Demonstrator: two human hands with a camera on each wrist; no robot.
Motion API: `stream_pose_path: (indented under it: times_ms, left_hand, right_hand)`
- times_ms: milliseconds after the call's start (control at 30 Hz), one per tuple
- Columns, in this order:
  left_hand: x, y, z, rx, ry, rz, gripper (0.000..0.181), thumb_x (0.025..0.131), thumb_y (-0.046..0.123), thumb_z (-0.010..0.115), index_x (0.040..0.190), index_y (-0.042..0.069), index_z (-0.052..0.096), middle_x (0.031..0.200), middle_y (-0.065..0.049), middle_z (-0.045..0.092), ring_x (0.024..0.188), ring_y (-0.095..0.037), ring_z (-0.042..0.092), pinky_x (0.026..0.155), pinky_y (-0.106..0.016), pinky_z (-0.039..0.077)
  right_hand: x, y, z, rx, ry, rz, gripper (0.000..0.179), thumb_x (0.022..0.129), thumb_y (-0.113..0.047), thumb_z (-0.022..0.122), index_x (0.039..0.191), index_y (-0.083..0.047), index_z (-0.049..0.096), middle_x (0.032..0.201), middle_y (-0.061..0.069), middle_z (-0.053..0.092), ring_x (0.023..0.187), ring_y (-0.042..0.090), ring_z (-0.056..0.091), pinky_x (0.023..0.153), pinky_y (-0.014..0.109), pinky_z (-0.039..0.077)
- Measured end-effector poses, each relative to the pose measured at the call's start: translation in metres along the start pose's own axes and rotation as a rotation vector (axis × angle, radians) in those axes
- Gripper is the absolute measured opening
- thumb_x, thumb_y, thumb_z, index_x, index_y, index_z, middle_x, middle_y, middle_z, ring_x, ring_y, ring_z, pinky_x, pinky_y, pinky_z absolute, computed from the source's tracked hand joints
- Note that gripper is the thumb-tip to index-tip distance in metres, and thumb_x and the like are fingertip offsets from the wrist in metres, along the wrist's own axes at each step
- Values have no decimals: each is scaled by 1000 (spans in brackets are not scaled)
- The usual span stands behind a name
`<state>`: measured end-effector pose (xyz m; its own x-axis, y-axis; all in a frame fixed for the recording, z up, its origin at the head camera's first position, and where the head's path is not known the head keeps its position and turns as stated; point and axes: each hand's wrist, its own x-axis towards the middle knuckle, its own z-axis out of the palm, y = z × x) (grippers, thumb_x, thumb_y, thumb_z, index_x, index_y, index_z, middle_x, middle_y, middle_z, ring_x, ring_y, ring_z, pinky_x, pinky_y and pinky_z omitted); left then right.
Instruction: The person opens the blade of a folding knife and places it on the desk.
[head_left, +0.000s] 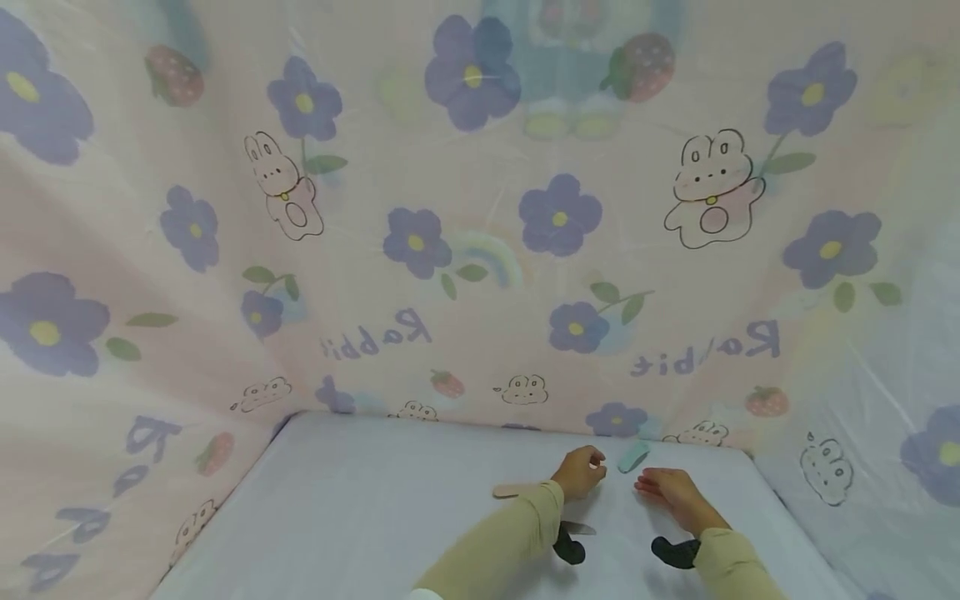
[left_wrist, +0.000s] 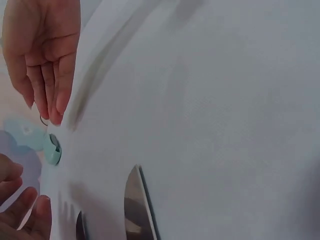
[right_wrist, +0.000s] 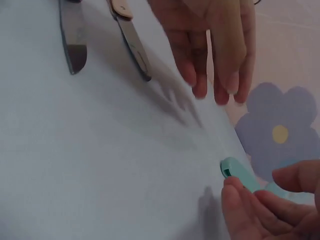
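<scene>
My left hand (head_left: 581, 473) hovers over the far part of the white table, its fingers loosely bent with nothing in them. To its right my right hand (head_left: 675, 492) is held with fingers extended, also holding nothing. Between and beyond both hands lies a mint-green, elongated object (head_left: 633, 457); the right wrist view shows a slot in its rounded end, but its kind is unclear. My right fingertips are close to it; contact cannot be told. Below and left of my left hand are two knives: one blade (right_wrist: 75, 40) and a slimmer wooden-handled knife (right_wrist: 132, 42).
The white tabletop (head_left: 360, 492) ends at a curtain (head_left: 480, 317) printed with flowers and rabbits, which hangs behind it and along both sides. The wooden handle (head_left: 513, 491) extends left from behind my left wrist. Dark straps sit near both wrists.
</scene>
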<state>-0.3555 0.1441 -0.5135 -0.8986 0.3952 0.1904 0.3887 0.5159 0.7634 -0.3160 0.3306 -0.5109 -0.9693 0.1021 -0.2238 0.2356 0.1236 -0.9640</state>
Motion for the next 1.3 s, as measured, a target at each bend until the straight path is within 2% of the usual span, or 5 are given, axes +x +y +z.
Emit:
stream_pose_path:
  times_ms: [300,533,833,1033,1300]
  left_hand:
    - [26,-9,39,103,26,-48,30,80,16,61,108,6,56,93,-3,61,86,-11,56,73,-22,44]
    - [31,8,48,182,36,-120,28,84,16,57,112,10,55,94,-1,60,89,-13,55,75,-24,44]
    - [29,22,64,480,104,-93,22,85,22,57,107,18,59,93,5,58,80,-13,50,71,-23,37]
    - [32,16,69,420,125,-116,23,84,23,58,105,16,60,93,4,59,83,-14,51,74,-23,39]
    - [29,6,62,90,254,-21,17,82,22,62,87,6,64,73,2,57,72,-10,54,65,-20,44]
  right_hand:
    - [5,4,3,253,19,91,50,92,-8,36,126,23,17,112,30,43,88,20,57,90,34,41]
    - [11,2,6,441,57,111,51,92,-7,33,129,21,11,110,28,40,85,18,57,92,33,37]
    - [13,-7,22,421,187,107,45,89,-3,33,124,21,19,96,19,47,77,13,57,84,27,45]
    - [10,-7,26,421,246,149,37,92,-3,33,122,19,29,80,10,55,73,12,59,81,27,46]
    - [13,-1,25,446,147,92,17,89,1,39,95,13,50,67,3,58,67,10,58,71,25,49]
